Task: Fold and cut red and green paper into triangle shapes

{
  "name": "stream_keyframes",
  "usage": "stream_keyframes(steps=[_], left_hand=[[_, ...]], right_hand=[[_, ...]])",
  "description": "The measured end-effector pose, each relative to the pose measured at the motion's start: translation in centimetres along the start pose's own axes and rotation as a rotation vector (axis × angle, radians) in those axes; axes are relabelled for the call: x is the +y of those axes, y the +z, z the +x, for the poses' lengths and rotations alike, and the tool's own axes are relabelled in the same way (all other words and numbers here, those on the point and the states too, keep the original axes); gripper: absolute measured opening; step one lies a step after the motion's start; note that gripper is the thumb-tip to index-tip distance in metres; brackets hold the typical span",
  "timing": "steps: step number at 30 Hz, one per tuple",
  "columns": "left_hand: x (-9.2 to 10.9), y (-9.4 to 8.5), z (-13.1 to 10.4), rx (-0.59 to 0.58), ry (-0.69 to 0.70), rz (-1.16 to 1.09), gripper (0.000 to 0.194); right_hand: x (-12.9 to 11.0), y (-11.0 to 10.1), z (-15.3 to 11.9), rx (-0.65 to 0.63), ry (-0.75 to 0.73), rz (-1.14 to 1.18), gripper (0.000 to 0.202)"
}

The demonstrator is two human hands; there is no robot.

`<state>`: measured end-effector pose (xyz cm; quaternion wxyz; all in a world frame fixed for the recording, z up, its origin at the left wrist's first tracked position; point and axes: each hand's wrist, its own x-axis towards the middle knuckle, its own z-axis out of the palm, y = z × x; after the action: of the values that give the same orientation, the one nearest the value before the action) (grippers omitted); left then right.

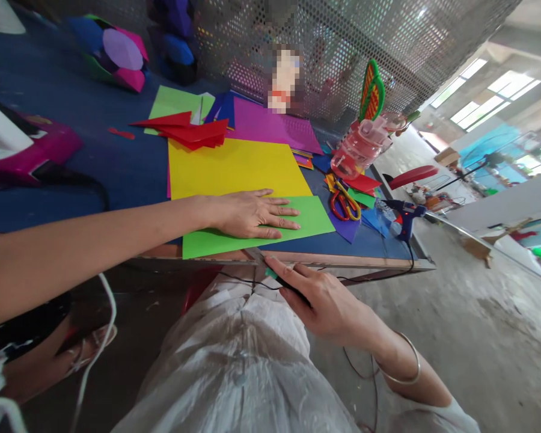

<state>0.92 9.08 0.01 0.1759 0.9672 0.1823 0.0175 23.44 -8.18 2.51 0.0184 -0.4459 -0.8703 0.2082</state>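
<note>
My left hand (pixel 252 213) lies flat, fingers spread, on a green paper sheet (pixel 315 218) at the near edge of the blue table (pixel 117 168). A yellow sheet (pixel 234 165) lies just behind it. Below the table edge, my right hand (pixel 324 300) grips a cutter knife (pixel 270 272) with a dark handle; its blade end points up at the green sheet's near edge.
Red folded papers (pixel 193 132), purple sheets (pixel 270 123) and scissors (pixel 345 204) lie on the table. A pink plastic jar (pixel 360 150) and a blue glue gun (pixel 403 218) are at the right. Coloured paper shapes (pixel 117 54) stand at the back by a perforated metal screen (pixel 342 42).
</note>
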Motion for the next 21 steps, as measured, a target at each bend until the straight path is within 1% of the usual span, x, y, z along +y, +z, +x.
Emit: stream_keyframes(steps=[2,4,8,9,11,13,17,19,21], left_hand=[[0.3,-0.2,0.0,-0.013,-0.021,0.013,0.057],[0.6,-0.4,0.0,0.013,-0.113,0.028,0.063],[0.9,-1.0,0.0,0.161,-0.416,0.076,0.098],[0.9,-1.1,0.0,0.186,-0.470,0.087,0.105],[0.9,-1.4,0.2,0.205,-0.551,0.101,0.113],[0.8,-1.8,0.6,0.197,-0.600,0.099,0.112],[0.4,-2.5,1.5,0.165,-0.674,0.050,0.100],[0.1,-2.8,1.8,0.162,-0.690,0.009,0.089],[-0.2,-3.1,2.0,0.181,-0.680,-0.040,0.072]], right_hand=[[0.0,0.0,0.0,-0.002,0.006,-0.007,0.059],[0.0,0.0,0.0,0.006,0.012,-0.024,0.060],[-0.2,-0.2,0.3,-0.008,0.024,-0.069,0.061],[-0.3,-0.3,0.3,-0.016,0.026,-0.083,0.061],[-0.4,-0.4,0.3,-0.022,0.032,-0.107,0.062],[-0.4,-0.5,0.3,-0.014,0.036,-0.117,0.062],[-0.4,-0.4,0.3,-0.004,0.031,-0.109,0.062],[-0.5,-0.4,0.4,-0.012,0.032,-0.094,0.062],[-0.6,-0.5,0.4,-0.017,0.033,-0.085,0.062]])
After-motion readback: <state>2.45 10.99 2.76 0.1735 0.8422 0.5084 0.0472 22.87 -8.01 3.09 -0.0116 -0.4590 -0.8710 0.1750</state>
